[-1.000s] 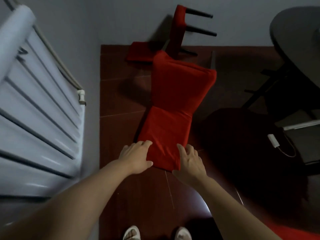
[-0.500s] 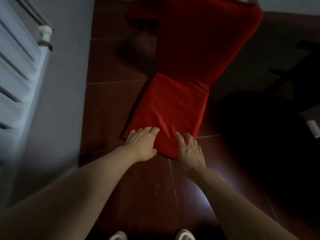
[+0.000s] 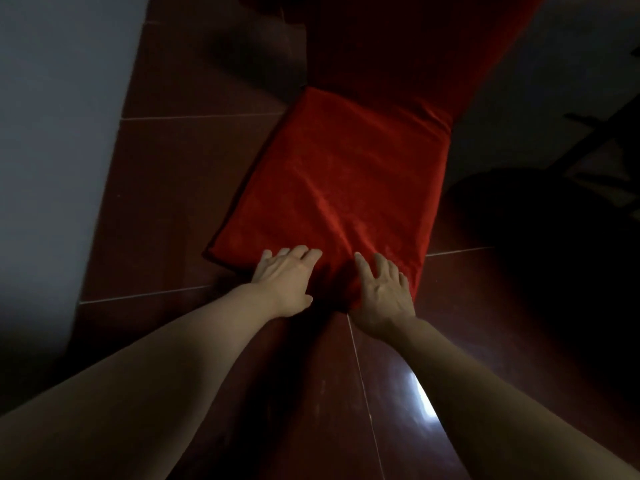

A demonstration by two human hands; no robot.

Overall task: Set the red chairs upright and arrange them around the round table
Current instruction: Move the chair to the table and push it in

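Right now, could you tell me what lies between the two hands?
In the head view, only red chair fabric, bunched in a fold, lies between the left hand and right hand.

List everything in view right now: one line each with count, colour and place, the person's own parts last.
red chair: one, red fabric cover, lying flat on the floor at centre, its near end at the hands and its far end cut off by the top edge.
floor: one, dark red-brown glossy tiles with pale joints, under the chair and arms.
wall: one, grey, along the left.
dark frame: one, black, right edge; too dim to identify.
forearms: two, bare, reaching in from the bottom.
left hand: one, fingers on the chair's near edge.
right hand: one, fingers on the same edge, beside the left.
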